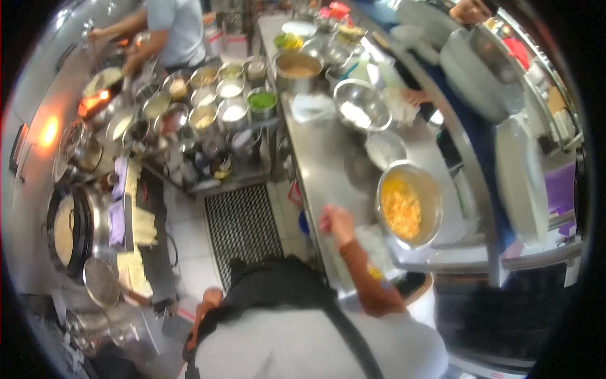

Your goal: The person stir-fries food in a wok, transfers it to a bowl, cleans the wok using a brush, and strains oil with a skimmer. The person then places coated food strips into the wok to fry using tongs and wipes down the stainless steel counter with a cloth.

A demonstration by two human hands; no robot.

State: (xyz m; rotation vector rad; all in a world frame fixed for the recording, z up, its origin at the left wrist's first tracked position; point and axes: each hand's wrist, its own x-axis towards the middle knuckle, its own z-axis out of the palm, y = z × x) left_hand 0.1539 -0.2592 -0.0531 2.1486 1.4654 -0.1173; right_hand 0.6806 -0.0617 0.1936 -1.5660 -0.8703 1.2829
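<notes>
My right hand point(339, 224) is over the steel counter point(319, 158), left of a large steel bowl point(431, 197) holding orange-yellow food point(401, 211). Motion blurs its fingers; a reddish patch shows at their tips, and I cannot make out whether anything is held. Down beside my dark apron point(278, 284) is my left hand point(213, 297), low over the floor, its fingers hidden. Under my right forearm, a clear container or bag point(363, 252) lies on the counter. A smaller clear bowl point(386, 150) and a steel bowl with white contents point(362, 105) stand farther up the counter.
A black-and-white mat point(245, 227) covers part of the floor. Left are ingredient pots point(232, 112), a round cooker point(64, 230) and a flame point(49, 131). A person point(173, 31) works at a pan, top left. Stacked white plates point(521, 183) stand on the right shelf, near another person's hand point(416, 96).
</notes>
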